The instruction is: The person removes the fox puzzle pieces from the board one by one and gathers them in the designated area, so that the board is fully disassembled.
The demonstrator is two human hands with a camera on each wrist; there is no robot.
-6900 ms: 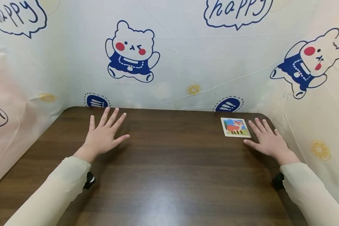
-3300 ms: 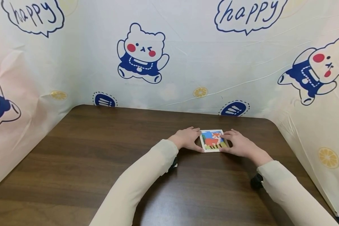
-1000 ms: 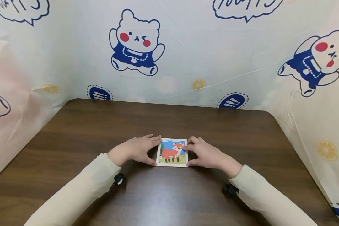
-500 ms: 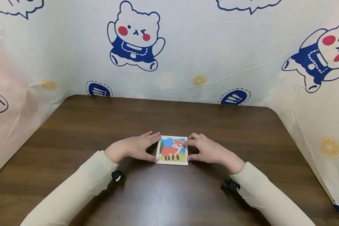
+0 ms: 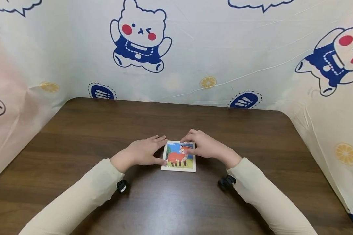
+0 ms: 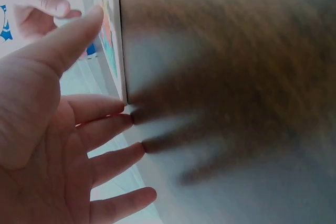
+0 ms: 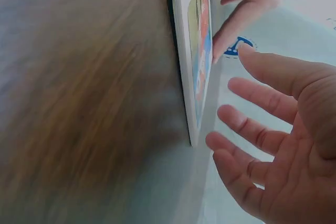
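Note:
A square fox picture puzzle [image 5: 176,159] in a white frame lies flat near the middle of the brown table [image 5: 170,202]. My left hand [image 5: 142,152] is at its left side, fingers straight, with the thumb over the lower left corner. In the left wrist view the fingertips of that hand [image 6: 47,129] reach down to the table beside the frame. Over the upper right part of the picture hovers my right hand [image 5: 207,145], thumb and fingers loosely bent. The right wrist view shows this hand [image 7: 283,135] holding nothing, its thumb apart from the fingers.
A printed cloth [image 5: 185,42] with bear figures stands behind the table and along both sides. Black wrist cameras [image 5: 227,182] sit at both cuffs. The table's far edge has rounded corners.
Earlier both hands brought the puzzle from the far right to the middle. Since half a second ago, my right hand has left the right edge and moved up and left over the picture.

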